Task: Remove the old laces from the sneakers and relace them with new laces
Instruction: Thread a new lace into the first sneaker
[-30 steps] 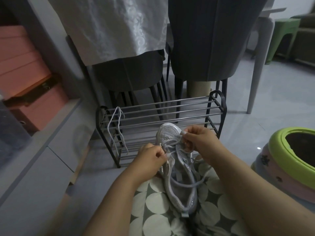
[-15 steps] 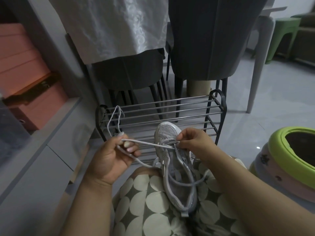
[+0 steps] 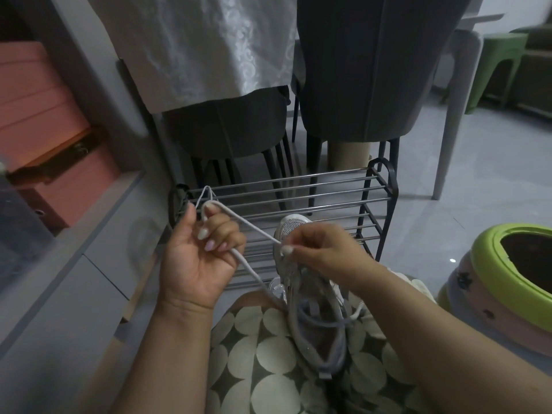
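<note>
The sneaker (image 3: 310,297) is silver-grey with a white mesh toe, and the lace (image 3: 254,227) is pale grey-white. The cloth on the lap (image 3: 268,369) is grey-green with big cream dots. The shoe rack (image 3: 298,201) has shiny silver bars and black end frames. The boxes (image 3: 38,121) at the left are salmon pink. The tablecloth (image 3: 203,46) is white with a faint swirl pattern. The chairs (image 3: 373,70) are dark grey. The tub (image 3: 490,270) has a lime-green rim over a pink body, and the stool (image 3: 498,64) is green.

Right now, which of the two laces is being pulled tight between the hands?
The thick lace coming out of the sneaker, stretched from left hand to right hand. The thin lace just hangs on the rack.
</note>
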